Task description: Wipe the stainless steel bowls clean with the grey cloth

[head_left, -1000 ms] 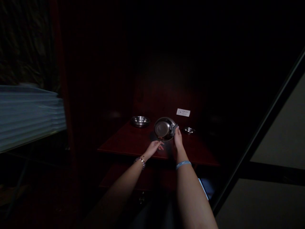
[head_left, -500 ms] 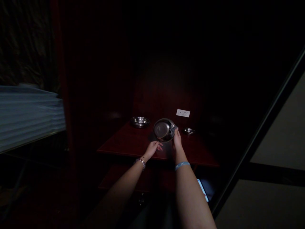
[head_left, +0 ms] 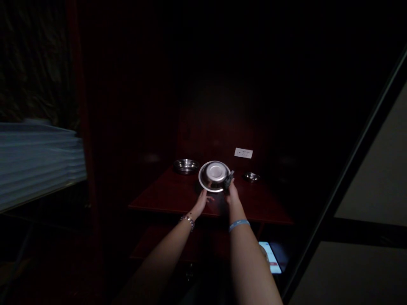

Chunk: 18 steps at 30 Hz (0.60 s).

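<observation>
A shiny metal bowl (head_left: 219, 173) is held tilted above the dark red shelf, its underside turned toward me. My left hand (head_left: 202, 202) grips the near lower rim, thumb against the edge and some fingers extended beneath. At the bowl's right side, my right hand (head_left: 232, 192) presses a bunched dark grey cloth (head_left: 229, 180) to the metal. Poor light hides the cloth's exact texture and most of the right fingers. Behind and left of the bowl sits a small stack of metal bowls (head_left: 186, 166). One smaller metal bowl (head_left: 252, 177) rests at the right.
The dark red shelf (head_left: 155, 197) has its front edge just below my hands. A white socket plate (head_left: 243, 153) is on the back wall. Below right glows a phone screen (head_left: 271, 257). Pale ridged material (head_left: 41, 159) stands at the left.
The bowl has turned so its base faces more upward, and it has shifted slightly left. My right hand and the cloth have moved a little left and down along its side.
</observation>
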Available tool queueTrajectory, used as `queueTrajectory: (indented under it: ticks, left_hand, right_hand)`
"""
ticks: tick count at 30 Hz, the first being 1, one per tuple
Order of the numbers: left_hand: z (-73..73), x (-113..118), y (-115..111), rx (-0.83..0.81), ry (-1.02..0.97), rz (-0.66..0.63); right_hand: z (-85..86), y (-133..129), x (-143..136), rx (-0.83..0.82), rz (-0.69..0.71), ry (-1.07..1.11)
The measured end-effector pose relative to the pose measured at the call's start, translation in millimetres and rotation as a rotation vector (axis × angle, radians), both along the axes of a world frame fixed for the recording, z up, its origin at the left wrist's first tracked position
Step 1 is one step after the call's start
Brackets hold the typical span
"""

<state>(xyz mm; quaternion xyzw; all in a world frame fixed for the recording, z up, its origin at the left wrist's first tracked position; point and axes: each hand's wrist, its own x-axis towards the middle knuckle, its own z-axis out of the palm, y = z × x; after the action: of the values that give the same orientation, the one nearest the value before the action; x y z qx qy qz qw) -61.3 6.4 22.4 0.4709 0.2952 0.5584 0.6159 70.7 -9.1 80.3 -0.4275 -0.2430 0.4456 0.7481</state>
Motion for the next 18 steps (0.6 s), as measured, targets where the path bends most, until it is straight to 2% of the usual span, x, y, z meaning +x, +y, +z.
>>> queueTrajectory:
  ticks: [3, 6, 11, 14, 18]
  left_hand:
    - [1.1, -5.7, -1.3, -0.060, -0.094, 0.013]
    - [8.0, -4.5, -5.4, -0.049, -0.182, 0.045]
    - [36.4, 16.4, -3.3, -0.115, -0.437, 0.287]
    - [53.1, 18.7, 2.4, -0.111, -0.388, 0.346]
    - [64.4, -0.2, 9.8, 0.122, -0.128, 0.412]
  right_hand:
    - [-1.9, -0.4, -11.6, 0.040, -0.022, 0.023]
    - [-1.9, -3.8, -20.8, 0.076, -0.034, 0.013]
    - [2.5, -9.5, -30.0, 0.060, 0.035, 0.001]
    - [9.1, -13.7, -26.5, 0.082, 0.040, -0.026]
    - [17.9, -21.2, -12.1, 0.126, -0.081, -0.078]
